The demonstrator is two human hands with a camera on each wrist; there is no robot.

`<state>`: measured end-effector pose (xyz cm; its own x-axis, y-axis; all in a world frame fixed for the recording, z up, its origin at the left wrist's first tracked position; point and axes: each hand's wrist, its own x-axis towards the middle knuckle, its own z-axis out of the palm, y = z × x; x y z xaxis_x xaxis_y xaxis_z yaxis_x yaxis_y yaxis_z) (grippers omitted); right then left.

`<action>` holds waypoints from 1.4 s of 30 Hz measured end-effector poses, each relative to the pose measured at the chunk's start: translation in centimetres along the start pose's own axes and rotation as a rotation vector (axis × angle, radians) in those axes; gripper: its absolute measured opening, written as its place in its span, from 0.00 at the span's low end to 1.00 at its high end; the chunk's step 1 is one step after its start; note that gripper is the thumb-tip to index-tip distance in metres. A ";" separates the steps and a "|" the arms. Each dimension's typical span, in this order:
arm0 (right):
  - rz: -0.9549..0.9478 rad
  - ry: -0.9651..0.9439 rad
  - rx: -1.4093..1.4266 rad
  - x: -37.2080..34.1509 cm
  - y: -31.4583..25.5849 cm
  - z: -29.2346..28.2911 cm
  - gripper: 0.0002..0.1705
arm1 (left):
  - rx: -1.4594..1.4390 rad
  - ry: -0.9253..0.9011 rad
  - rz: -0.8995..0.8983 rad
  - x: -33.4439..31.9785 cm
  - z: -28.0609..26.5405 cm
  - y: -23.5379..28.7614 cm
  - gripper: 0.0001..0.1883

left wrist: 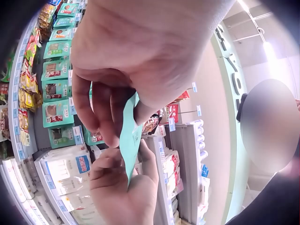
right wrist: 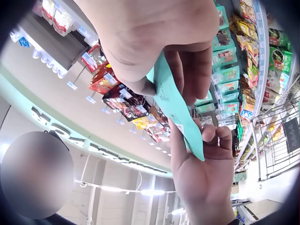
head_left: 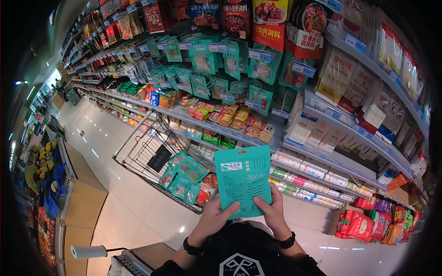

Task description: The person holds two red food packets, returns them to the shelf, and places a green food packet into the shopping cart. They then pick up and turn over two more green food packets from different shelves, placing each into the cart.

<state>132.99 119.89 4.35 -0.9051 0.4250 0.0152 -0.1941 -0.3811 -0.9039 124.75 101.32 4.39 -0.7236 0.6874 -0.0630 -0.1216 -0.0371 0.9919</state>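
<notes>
A flat teal packet [head_left: 244,177] with printed text is held upright in front of the chest. The left hand [head_left: 215,217] grips its lower left edge, thumb on the printed face. At the lower right edge the right hand [head_left: 271,207] pinches it the same way. Seen edge-on in the left wrist view, the packet [left wrist: 129,140] lies between the left hand [left wrist: 136,56] above and the right hand [left wrist: 124,187] below. In the right wrist view the slightly bent packet [right wrist: 180,112] runs from the right hand [right wrist: 159,33] to the left hand [right wrist: 204,176].
A wire shopping cart [head_left: 138,154] holding several teal packets [head_left: 186,175] and a red one stands left of the hands. Shelves of hanging packets [head_left: 202,57] curve ahead and to the right. Red bags [head_left: 359,225] lie low at the right; a produce stand [head_left: 76,193] is at the left.
</notes>
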 end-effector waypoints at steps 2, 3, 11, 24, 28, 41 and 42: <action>-0.008 -0.032 -0.064 0.0 0.2 -0.1 0.26 | 0.026 0.044 0.025 0.1 0.2 -0.1 0.14; -0.007 -0.030 -0.065 -0.1 0.2 -0.2 0.26 | 0.025 0.043 0.023 0.1 0.4 -0.1 0.14; -0.020 0.005 -0.088 0.0 -0.1 -0.2 0.23 | -0.016 0.045 -0.072 0.2 0.6 0.2 0.15; -0.027 0.081 -0.210 1.5 0.1 -0.9 0.21 | 0.226 0.242 0.141 1.5 -0.2 -0.4 0.34; -0.088 0.050 -0.352 2.7 -0.2 -0.6 0.18 | 0.391 0.152 0.218 2.6 0.4 1.4 0.36; -0.626 -0.327 -1.086 12.6 -1.1 0.6 0.24 | -0.381 0.326 0.034 12.6 -2.1 -0.8 0.18; -0.554 -0.192 -1.068 13.4 -1.3 0.8 0.24 | -0.379 0.318 0.010 13.6 -2.6 -0.3 0.19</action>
<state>120.81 125.43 6.09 -0.8571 0.1526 0.4920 -0.2454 0.7188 -0.6505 113.18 108.79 2.95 -0.8902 0.4325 -0.1429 -0.3095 -0.3443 0.8864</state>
